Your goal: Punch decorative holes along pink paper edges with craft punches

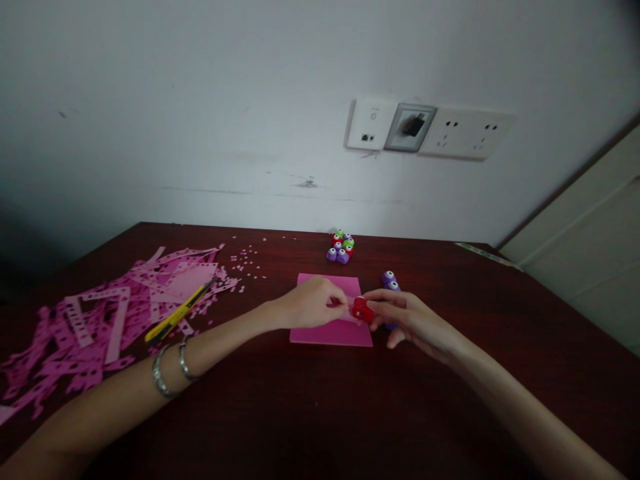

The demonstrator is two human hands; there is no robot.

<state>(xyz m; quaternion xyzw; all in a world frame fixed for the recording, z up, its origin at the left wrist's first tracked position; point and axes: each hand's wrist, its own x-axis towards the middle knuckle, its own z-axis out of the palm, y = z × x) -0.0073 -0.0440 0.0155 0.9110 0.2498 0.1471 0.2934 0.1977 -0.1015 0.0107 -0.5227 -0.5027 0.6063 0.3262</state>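
My left hand [315, 303] pinches a light pink paper strip [345, 311] above a stack of pink paper [330, 335]. The strip's other end meets a small red craft punch [363, 310], which my right hand [407, 317] grips between thumb and fingers. Whether the punch is pressed down cannot be made out. Just behind my right hand stand purple punches [390, 280], partly hidden by the fingers. Farther back, several punches in purple, red and green [341, 247] are grouped together.
On the left lies a heap of punched pink paper strips [100, 320], with a yellow utility knife [180, 312] on its edge. Tiny paper bits [245, 260] are scattered beside it. A wall with socket plates [465, 133] borders the dark wooden table [310, 413] at the back.
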